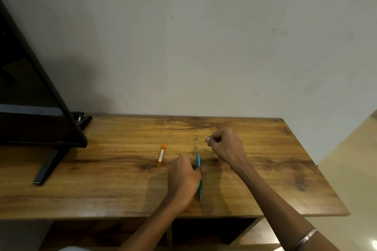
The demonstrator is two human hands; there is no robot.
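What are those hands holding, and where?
The left hand grips the teal pen around its middle. The right hand pinches its fingertips together; anything between them is too small to tell.

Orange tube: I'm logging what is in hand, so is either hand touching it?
No, the orange tube lies free on the table, apart from the left hand gripping the teal pen and the right hand.

Open table point(275, 169) at right, television point(30, 91) and stand foot point(48, 167) crowding left, orange tube point(161, 156) and pen point(198, 160) mid-table, wall point(204, 47) behind.
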